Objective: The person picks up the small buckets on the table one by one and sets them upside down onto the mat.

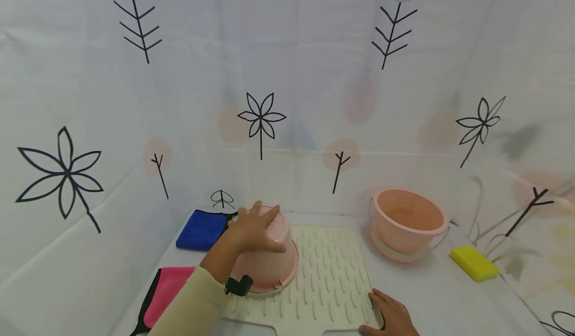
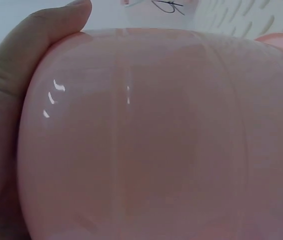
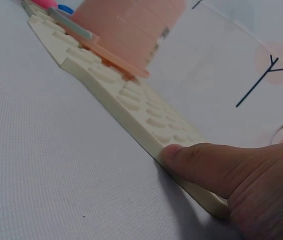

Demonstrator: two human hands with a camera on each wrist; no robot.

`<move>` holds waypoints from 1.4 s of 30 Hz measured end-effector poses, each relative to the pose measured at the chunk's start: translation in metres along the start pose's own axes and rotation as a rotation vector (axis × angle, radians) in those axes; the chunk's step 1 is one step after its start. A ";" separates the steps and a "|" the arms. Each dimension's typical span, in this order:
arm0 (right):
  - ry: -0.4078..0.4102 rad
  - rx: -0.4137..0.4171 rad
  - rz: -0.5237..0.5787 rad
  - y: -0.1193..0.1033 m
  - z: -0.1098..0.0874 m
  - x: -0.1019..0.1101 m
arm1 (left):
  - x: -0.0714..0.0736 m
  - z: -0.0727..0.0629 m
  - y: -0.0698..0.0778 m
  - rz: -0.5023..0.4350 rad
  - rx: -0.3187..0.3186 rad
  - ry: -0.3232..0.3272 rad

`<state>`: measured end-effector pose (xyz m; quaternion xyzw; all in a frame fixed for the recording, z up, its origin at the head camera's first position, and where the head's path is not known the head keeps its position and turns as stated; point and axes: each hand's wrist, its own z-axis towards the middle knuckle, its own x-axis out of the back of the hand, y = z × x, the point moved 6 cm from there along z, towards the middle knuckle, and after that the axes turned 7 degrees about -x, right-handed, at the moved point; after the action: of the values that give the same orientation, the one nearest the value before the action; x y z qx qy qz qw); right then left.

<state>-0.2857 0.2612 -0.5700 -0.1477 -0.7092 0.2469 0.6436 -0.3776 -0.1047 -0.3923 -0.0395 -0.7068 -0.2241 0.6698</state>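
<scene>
A pink bucket (image 1: 258,271) stands upside down on the left part of a cream washboard (image 1: 323,276), whose surface carries rows of raised ridges. My left hand (image 1: 251,231) grips the bucket from above, fingers spread over its upturned base and thumb towards the right. In the left wrist view the smooth bucket wall (image 2: 171,130) fills most of the picture, with the hand curved along its left side. My right hand (image 1: 391,316) holds the washboard's near right corner; in the right wrist view the thumb (image 3: 196,160) presses on its edge.
A second pink bucket (image 1: 391,233) with a wire handle stands upright at the back right, a yellow sponge (image 1: 473,263) beside it. On the left lie a blue, black-edged item (image 1: 202,231) and a pink, black-edged one (image 1: 170,286). A printed white sheet (image 1: 296,126) hangs behind.
</scene>
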 end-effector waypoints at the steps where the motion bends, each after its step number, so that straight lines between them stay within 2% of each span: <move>1: 0.003 -0.001 -0.002 0.000 -0.001 0.000 | -0.001 0.001 0.001 0.004 -0.005 -0.008; 7: 0.002 0.002 0.018 -0.001 -0.003 0.001 | -0.004 0.010 0.002 0.013 -0.018 -0.045; 12: -0.026 -0.040 0.058 -0.001 -0.004 0.002 | -0.006 0.014 0.001 0.004 -0.010 -0.054; 23: -0.014 -0.012 0.043 -0.004 -0.003 0.004 | -0.001 0.012 0.001 -0.022 -0.013 -0.079; 28: 0.001 -0.005 0.028 -0.003 -0.003 0.003 | -0.003 0.015 0.000 -0.019 -0.017 -0.066; 32: 0.000 -0.013 0.025 -0.002 -0.002 0.003 | -0.002 0.014 0.001 -0.007 -0.048 0.006; 36: 0.001 0.002 0.025 -0.002 -0.002 0.003 | 0.003 0.011 0.002 -0.037 -0.114 0.130; 38: 0.003 0.016 0.026 -0.001 -0.003 0.003 | 0.006 0.007 0.001 -0.102 -0.139 0.187; 42: 0.003 0.033 0.032 -0.001 -0.004 0.003 | 0.009 -0.007 -0.006 -0.291 -0.167 0.313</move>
<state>-0.2823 0.2619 -0.5669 -0.1489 -0.7016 0.2683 0.6431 -0.3737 -0.1147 -0.3850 0.0429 -0.5717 -0.3794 0.7262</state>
